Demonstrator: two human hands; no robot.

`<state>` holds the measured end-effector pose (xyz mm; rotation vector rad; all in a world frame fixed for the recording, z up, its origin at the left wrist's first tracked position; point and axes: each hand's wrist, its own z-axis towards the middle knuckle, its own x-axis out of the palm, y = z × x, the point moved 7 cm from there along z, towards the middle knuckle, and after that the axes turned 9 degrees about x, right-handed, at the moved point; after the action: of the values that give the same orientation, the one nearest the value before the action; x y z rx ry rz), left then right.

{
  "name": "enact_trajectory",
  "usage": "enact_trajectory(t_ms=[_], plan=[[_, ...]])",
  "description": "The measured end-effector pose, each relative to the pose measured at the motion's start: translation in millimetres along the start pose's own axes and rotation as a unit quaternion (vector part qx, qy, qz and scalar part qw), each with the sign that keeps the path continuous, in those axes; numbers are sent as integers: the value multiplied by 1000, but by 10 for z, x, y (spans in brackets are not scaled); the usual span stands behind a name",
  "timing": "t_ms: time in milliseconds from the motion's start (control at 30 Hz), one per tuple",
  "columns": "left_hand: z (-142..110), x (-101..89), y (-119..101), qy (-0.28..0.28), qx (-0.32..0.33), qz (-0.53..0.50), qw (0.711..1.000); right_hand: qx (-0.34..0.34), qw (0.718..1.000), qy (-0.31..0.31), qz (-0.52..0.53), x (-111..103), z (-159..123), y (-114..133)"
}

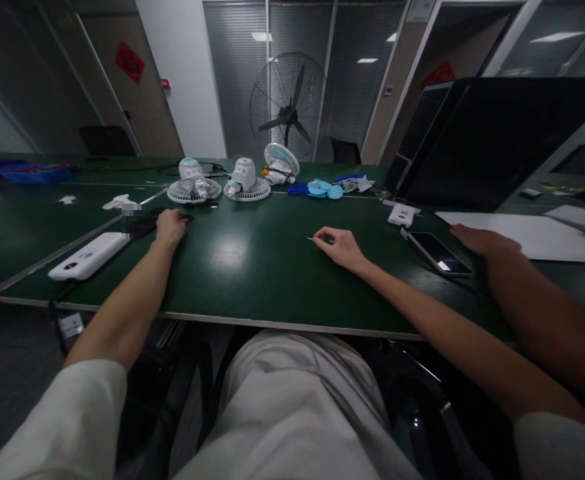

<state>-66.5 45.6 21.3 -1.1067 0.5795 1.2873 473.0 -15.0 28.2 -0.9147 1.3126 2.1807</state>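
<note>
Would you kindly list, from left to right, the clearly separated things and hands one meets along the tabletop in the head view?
Long white device → left hand → middle white fan → right hand → small white device → another person's hand.

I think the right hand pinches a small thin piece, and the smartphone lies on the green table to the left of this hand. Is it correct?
Not quite: the head view shows the smartphone to the right of the right hand. The hand does pinch a small thin piece, and the smartphone does lie on the green table.
</note>
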Motion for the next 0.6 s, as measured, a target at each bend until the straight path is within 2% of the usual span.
enact_trajectory(t_ms=[67,167,433,600], plan=[[-28,-85,241,-21,-69,19,997,-2,1000,-3,-5,4,4,-4],[-45,-131,367,-25,-92,34,995,-3,1000,-8,-8,0,6,4],[-13,-115,413,12,-53,52,997,-2,1000,-14,-10,-10,1,35],[-51,-191,289,40,-61,35,997,-6,1000,-17,-9,6,18,-6]])
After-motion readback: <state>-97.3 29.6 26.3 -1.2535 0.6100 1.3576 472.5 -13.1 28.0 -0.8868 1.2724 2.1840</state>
